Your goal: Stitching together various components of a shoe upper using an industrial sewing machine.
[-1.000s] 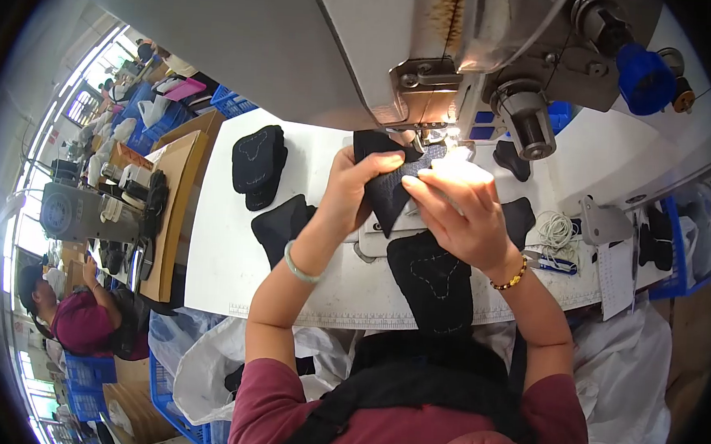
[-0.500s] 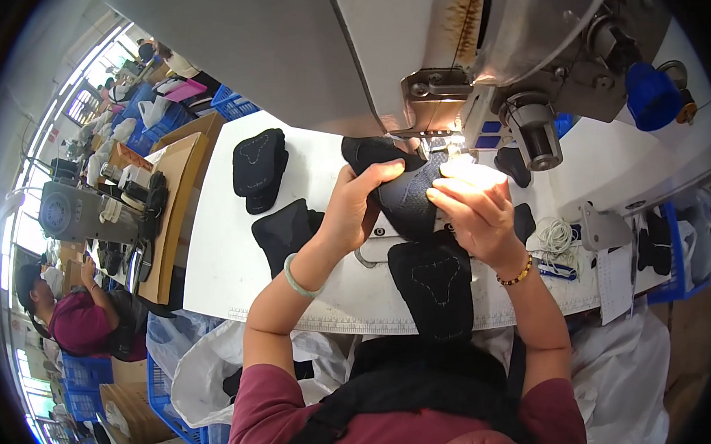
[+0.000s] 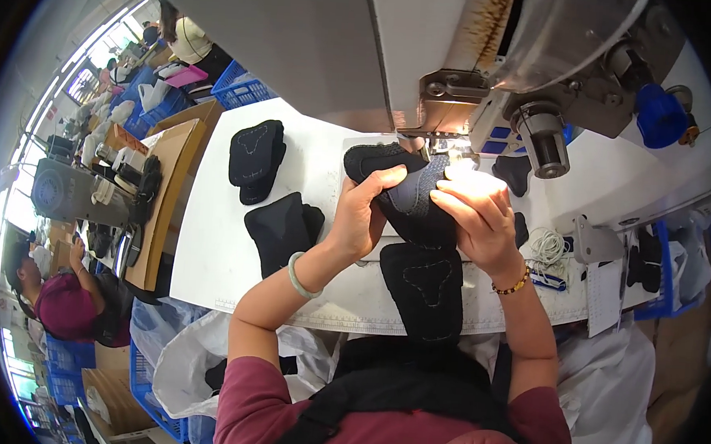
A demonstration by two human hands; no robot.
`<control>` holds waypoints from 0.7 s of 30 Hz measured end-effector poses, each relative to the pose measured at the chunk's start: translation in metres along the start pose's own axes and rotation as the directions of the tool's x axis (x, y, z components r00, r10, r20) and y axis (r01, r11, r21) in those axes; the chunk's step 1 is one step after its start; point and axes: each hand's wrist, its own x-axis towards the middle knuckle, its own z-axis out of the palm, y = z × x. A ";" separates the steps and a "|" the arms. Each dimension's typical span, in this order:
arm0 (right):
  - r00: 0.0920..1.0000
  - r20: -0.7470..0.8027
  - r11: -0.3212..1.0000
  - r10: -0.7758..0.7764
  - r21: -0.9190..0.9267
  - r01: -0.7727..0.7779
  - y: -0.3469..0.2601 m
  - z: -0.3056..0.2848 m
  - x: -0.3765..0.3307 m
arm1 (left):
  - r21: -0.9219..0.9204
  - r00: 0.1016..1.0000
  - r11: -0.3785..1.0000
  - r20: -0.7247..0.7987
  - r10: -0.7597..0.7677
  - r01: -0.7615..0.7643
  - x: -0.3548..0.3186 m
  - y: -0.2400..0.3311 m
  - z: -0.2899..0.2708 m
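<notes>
My left hand [image 3: 361,216] and my right hand [image 3: 479,221] hold a dark, curved padded fabric piece [image 3: 410,199] with a blue-grey mesh band across it. It lies at the needle area of a large sewing machine [image 3: 301,48], under a bright lamp. The left thumb presses on top of the piece, its fingers hidden underneath. The right fingers pinch the other side, partly washed out by glare. Just below the hands, a black padded panel [image 3: 423,295] with a light stitched outline rests at the table's front edge.
More black panels [image 3: 255,152] lie stacked on the white table [image 3: 207,254], with another pile [image 3: 280,232] nearer me. At right are coiled white cord [image 3: 548,246] and a blue-handled tool [image 3: 549,281]. A cardboard box [image 3: 174,186] stands left; a co-worker [image 3: 66,294] sits beyond.
The held piece has turned and tilted a little at the machine, showing more of its dark rounded end and mesh. Both hands keep their grip; the whole view has shifted slightly.
</notes>
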 end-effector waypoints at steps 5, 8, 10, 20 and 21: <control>0.999 -0.026 0.997 0.037 0.065 -0.036 -0.002 -0.003 0.002 | -0.020 1.000 1.000 0.008 0.015 -0.015 -0.005 -0.003 0.005; 0.998 -0.044 0.996 0.044 0.076 -0.041 0.002 -0.009 0.003 | 0.026 0.996 0.998 0.069 0.063 -0.065 -0.010 -0.003 0.012; 0.998 -0.054 0.995 0.039 0.089 -0.034 0.010 -0.013 0.005 | 0.104 0.994 0.990 0.055 0.093 -0.098 -0.012 -0.009 0.014; 0.987 -0.026 0.927 0.159 0.349 -0.140 0.028 -0.020 0.008 | 0.324 0.979 0.924 0.072 0.190 -0.203 -0.016 -0.014 0.026; 0.986 -0.024 0.921 0.164 0.361 -0.145 0.029 -0.019 0.007 | 0.328 0.980 0.924 0.071 0.185 -0.198 -0.017 -0.013 0.027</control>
